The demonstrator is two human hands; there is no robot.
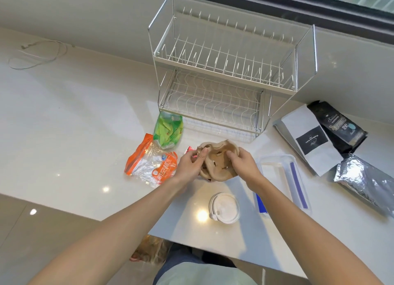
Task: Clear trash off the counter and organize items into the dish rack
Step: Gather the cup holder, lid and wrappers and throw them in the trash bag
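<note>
A crumpled brown paper bag (217,167) sits on the white counter in front of the two-tier wire dish rack (226,71). My left hand (191,164) grips the bag's left edge and also pinches a small red wrapper (190,150). My right hand (243,161) grips the bag's right side. Both rack tiers hold nothing. An orange-and-clear plastic wrapper (152,163) and a green plastic packet (168,130) lie left of the bag.
A white round lid (225,208) lies near the counter's front edge. A clear plastic container (283,178) with purple strips is to the right, then a white bag (310,139), a black bag (339,124) and a silver foil bag (364,180). A thin cord (36,54) lies far left.
</note>
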